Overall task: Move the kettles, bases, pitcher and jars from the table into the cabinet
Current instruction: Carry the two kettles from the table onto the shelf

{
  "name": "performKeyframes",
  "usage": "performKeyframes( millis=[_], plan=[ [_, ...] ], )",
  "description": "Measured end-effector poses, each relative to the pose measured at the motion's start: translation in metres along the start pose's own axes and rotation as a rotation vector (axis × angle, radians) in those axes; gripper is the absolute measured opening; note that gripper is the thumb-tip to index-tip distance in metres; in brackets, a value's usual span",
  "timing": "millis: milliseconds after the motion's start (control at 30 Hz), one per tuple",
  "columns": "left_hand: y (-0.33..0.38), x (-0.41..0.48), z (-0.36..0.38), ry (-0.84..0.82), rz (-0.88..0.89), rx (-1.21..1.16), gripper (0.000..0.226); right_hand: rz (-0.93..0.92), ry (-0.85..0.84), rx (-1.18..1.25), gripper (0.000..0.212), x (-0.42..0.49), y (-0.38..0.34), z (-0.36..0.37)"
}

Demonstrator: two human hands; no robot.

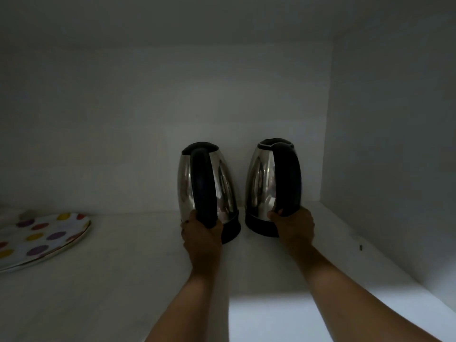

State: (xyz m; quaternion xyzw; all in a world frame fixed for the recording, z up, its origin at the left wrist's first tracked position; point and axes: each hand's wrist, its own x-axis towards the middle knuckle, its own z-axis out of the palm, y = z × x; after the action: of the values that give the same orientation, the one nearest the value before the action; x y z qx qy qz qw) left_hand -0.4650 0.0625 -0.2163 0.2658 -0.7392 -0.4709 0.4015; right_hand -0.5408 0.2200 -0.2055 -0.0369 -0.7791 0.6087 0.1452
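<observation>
Two steel kettles with black handles and lids stand side by side on the white cabinet shelf (123,267), close to the back wall. My left hand (202,235) grips the lower end of the left kettle's (222,186) handle. Around the lower handle of the right kettle (259,183) my right hand (294,228) is closed. Both kettles are upright, with black bottoms that look like their bases; the dim light hides whether they rest fully on the shelf. No pitcher or jars are in view.
A plate with coloured dots (39,240) lies at the shelf's left edge. The cabinet's right side wall (394,169) stands close beside the right kettle. The shelf's front part is brightly lit.
</observation>
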Motion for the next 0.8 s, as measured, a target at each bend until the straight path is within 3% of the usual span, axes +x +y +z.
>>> performKeyframes(
  millis=[100, 267, 367, 533, 700, 800],
  plan=[
    [-0.001, 0.005, 0.006, 0.018, -0.01, 0.01, 0.043, -0.017, 0.029, 0.019, 0.024, 0.004, 0.005, 0.005],
    [0.003, 0.001, 0.006, 0.012, -0.092, 0.002, 0.041, -0.011, 0.023, -0.028, 0.047, 0.003, 0.009, 0.012],
    [0.011, -0.006, -0.001, -0.035, -0.178, 0.017, 0.051, -0.031, 0.006, -0.028, 0.051, 0.002, 0.008, 0.009],
    [0.017, -0.018, -0.017, -0.154, -0.229, 0.199, 0.059, 0.091, -0.055, -0.035, 0.09, -0.003, 0.011, -0.005],
    [0.029, -0.038, -0.042, -0.265, -0.187, 0.375, 0.053, 0.099, -0.148, -0.054, 0.095, -0.023, 0.008, -0.021],
    [0.036, -0.063, -0.067, -0.272, -0.081, 0.507, 0.045, 0.077, -0.166, -0.061, 0.087, -0.056, -0.004, -0.036]
  ],
)
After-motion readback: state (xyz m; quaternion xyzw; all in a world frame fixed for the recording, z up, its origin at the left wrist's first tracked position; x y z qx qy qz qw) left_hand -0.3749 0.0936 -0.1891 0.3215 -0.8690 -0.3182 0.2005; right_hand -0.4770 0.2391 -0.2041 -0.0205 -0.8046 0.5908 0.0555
